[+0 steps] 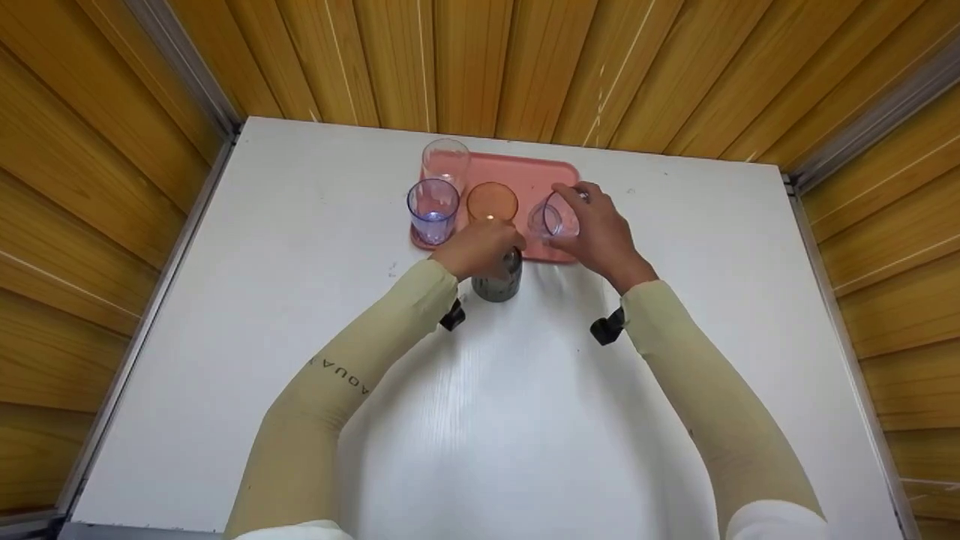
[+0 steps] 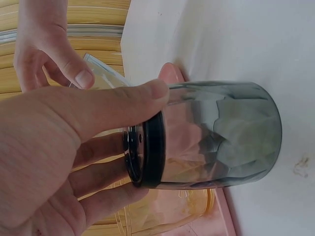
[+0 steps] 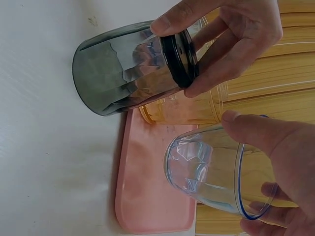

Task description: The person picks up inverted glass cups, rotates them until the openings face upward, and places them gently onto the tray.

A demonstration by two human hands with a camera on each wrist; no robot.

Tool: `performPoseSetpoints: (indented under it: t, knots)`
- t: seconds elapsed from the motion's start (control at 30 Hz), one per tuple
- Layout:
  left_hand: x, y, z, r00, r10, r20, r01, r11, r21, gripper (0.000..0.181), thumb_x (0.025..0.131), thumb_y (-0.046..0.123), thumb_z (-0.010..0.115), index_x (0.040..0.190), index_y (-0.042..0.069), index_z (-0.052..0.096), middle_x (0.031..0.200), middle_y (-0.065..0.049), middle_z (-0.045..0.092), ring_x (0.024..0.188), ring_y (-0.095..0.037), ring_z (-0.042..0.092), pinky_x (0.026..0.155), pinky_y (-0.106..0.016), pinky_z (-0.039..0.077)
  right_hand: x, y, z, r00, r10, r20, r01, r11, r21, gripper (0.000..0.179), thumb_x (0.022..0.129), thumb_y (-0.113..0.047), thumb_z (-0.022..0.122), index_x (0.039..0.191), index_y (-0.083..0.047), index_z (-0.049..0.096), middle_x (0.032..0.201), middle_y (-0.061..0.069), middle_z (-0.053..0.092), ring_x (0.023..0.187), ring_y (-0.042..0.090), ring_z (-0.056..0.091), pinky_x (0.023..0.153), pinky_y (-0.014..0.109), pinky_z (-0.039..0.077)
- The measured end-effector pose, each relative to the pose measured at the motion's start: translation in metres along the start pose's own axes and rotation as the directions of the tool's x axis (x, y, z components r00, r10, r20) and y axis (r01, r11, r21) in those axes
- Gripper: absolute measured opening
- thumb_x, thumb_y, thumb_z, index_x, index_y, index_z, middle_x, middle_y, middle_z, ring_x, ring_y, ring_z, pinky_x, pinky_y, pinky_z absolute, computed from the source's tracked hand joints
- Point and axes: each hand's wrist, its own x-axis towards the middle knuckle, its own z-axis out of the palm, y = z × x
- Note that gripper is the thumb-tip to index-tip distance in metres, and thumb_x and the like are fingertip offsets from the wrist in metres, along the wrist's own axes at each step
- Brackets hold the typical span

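My left hand (image 1: 480, 249) grips a smoky grey tumbler (image 2: 221, 135) by its dark rim, thumb on the near side and fingers on the far side. This tumbler is just off the front edge of the pink tray (image 1: 525, 166); whether its base touches the table I cannot tell. Over the tray's right part, my right hand (image 1: 600, 232) holds a clear, blue-rimmed tumbler (image 3: 197, 167) near its rim, tilted. An orange tumbler (image 1: 492, 199) stands mid-tray, partly behind my left hand. To its left are a bluish-purple tumbler (image 1: 433, 206) and, farther back, a colourless tumbler (image 1: 446, 157).
The tray lies near the back of a white table (image 1: 480, 420). Slatted wooden panels (image 1: 472, 67) rise behind the table and along both sides, with grey metal rails (image 1: 180, 60) at the corners.
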Motion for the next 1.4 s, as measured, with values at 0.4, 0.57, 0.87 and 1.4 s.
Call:
performPoseSetpoints:
  t: [0.4,0.57,0.87,1.4]
  knots:
    - [-0.001,0.000,0.000,1.000,-0.024,-0.003,0.024,1.000,-0.009,0.045,0.082,0.013,0.077,0.124,0.022,0.067,0.120,0.000,0.068,0.104,-0.018,0.064,0.094,-0.039,0.055,0.006,0.001,0.005,1.000,0.016,-0.010,-0.016,1.000,-0.002,0.085,0.079,-0.034,0.080,0.148,-0.040,0.031,0.156,0.008,0.027,0.140,0.034,0.033,0.107,0.056,0.041]
    - [-0.001,-0.001,0.001,1.000,-0.003,-0.021,0.003,1.000,0.010,0.044,0.080,0.014,0.079,0.122,0.021,0.068,0.117,-0.001,0.069,0.102,-0.017,0.064,0.094,-0.037,0.055,0.009,0.003,0.008,1.000,0.012,-0.018,-0.012,1.000,0.004,0.085,0.078,-0.034,0.080,0.149,-0.039,0.032,0.155,0.009,0.028,0.140,0.034,0.033,0.108,0.056,0.040]
    - [0.000,-0.001,0.000,1.000,0.019,-0.015,-0.019,0.999,0.042,0.044,0.080,0.013,0.079,0.123,0.020,0.068,0.117,-0.002,0.070,0.102,-0.018,0.065,0.093,-0.036,0.055,0.011,0.008,0.013,0.999,-0.004,-0.034,0.004,1.000,-0.006,0.085,0.079,-0.037,0.079,0.149,-0.036,0.032,0.154,0.010,0.029,0.140,0.033,0.033,0.110,0.056,0.038]
    - [-0.001,-0.001,0.000,1.000,0.024,-0.013,-0.023,0.999,0.037,0.044,0.082,0.013,0.077,0.124,0.021,0.068,0.120,-0.001,0.069,0.105,-0.018,0.066,0.094,-0.035,0.055,0.021,0.013,0.020,0.998,0.060,-0.002,-0.060,0.998,0.021,0.085,0.081,-0.036,0.077,0.151,-0.039,0.028,0.158,0.008,0.024,0.144,0.033,0.028,0.112,0.058,0.034]
